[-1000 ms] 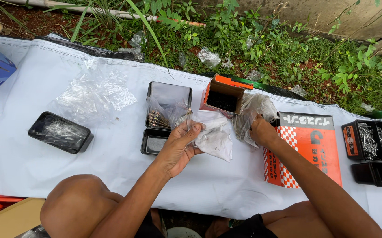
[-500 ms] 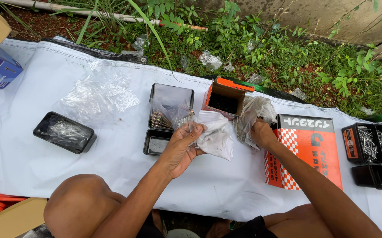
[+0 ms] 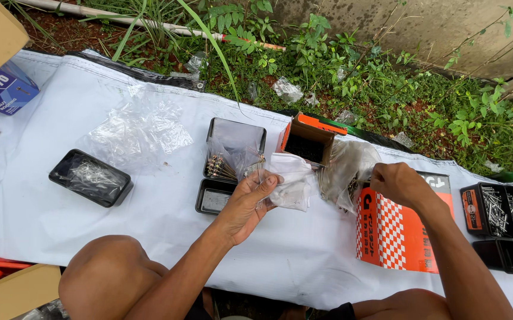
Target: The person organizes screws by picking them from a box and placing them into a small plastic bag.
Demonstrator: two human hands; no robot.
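While the person sits at the edge of a white sheet (image 3: 61,207) spread on the ground, the single head view looks down on both bare hands.

Left hand (image 3: 245,204): palm up, fingers (image 3: 266,182) curled closed on the mouth of a small clear plastic bag (image 3: 232,159) that contains a bundle of thin screws. A crumpled white paper (image 3: 292,181) lies against the same fingertips; whether it is gripped cannot be determined. The bag hangs over an open black tin (image 3: 237,134), whose lower half rests on the sheet just below it.

Right hand (image 3: 399,184): fingers closed, pinching the edge of a second, larger clear bag (image 3: 345,169). This bag sits between a small open orange-and-brown carton (image 3: 307,139) and a flat orange box with a white check pattern (image 3: 395,228). The right wrist lies over the flat box.

Surrounding items:
- Left of the tin, an empty crumpled plastic wrapper (image 3: 138,127) lies flat.
- Near it, a black tray (image 3: 90,178) holds more clear wrapping.
- At the far right, an open black case (image 3: 499,210) contains loose silver screws.
- At the far left, a blue carton (image 3: 2,89) sits at the sheet's edge.
- Beyond the sheet, weeds (image 3: 351,77) grow against a concrete wall.

The person's bare knee (image 3: 111,278) shows at the lower edge.
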